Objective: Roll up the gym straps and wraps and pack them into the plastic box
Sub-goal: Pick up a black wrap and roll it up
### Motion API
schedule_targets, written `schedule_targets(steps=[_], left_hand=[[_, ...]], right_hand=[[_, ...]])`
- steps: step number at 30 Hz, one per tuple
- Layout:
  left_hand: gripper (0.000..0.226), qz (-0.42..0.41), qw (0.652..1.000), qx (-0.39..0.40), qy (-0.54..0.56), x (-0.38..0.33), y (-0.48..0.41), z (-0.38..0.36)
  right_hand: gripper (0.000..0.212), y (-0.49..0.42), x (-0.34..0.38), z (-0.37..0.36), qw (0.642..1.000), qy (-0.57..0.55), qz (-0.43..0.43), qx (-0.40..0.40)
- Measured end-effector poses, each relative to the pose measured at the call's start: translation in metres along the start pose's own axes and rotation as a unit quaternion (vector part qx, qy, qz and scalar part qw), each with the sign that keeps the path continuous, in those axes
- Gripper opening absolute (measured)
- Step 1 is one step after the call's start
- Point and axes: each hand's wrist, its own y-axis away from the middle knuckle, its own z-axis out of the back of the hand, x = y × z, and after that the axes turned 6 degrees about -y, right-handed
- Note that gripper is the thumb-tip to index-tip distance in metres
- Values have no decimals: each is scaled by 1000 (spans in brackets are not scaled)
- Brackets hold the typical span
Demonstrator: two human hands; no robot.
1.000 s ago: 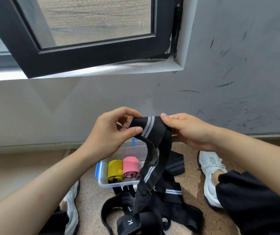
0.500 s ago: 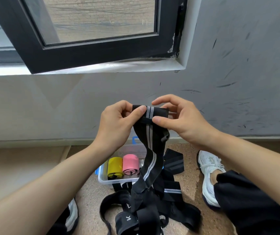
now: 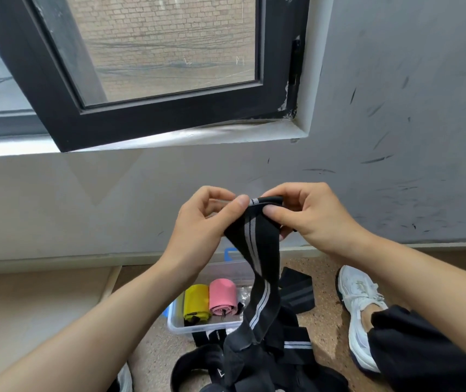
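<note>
A black wrap with grey-white stripes (image 3: 257, 250) hangs from both my hands in front of the wall. Its top end is turned over into a small tight roll. My left hand (image 3: 206, 222) pinches the roll's left side between thumb and fingers. My right hand (image 3: 308, 213) pinches its right side, thumb on the front. The wrap's tail drops onto a heap of black straps (image 3: 257, 363) on the floor. Behind the tail stands the clear plastic box (image 3: 181, 328), holding a yellow roll (image 3: 196, 302) and a pink roll (image 3: 223, 298).
A grey scuffed wall and an open black window frame (image 3: 155, 120) rise straight ahead. My right white shoe (image 3: 359, 312) and black trouser leg (image 3: 424, 352) lie to the right of the straps. A pale raised step (image 3: 28, 301) borders the speckled floor at left.
The wrap's top end has been rolled tighter and smaller between both hands. The right thumb has come closer to the left thumb, and the hands have stayed at about the same height.
</note>
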Motion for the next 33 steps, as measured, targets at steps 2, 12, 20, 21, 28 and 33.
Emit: schedule_targets(steps=[2,12,20,21,28,33], left_hand=[[36,-23,999,30,4,-1,1,3],[5,-55,997,32,-36,2,1,7],[15,-66,996,50,-27,6,3,7],[17,-60,996,55,-27,5,4,8],[16,40,992,95,-78,0,1,13],[21,63,994,88,-20,1,2,10]], right_hand=[[10,-1,-2,0,1000,-13,-12,-2],[27,1,0,-2,994,-48,-91,43],[12,0,-2,-4,992,-94,-86,5],[9,1,-2,-4,992,-97,-82,5],[19,0,-3,-4,996,-73,-49,-18],[21,-2,-6,-5,999,-34,-19,-34]])
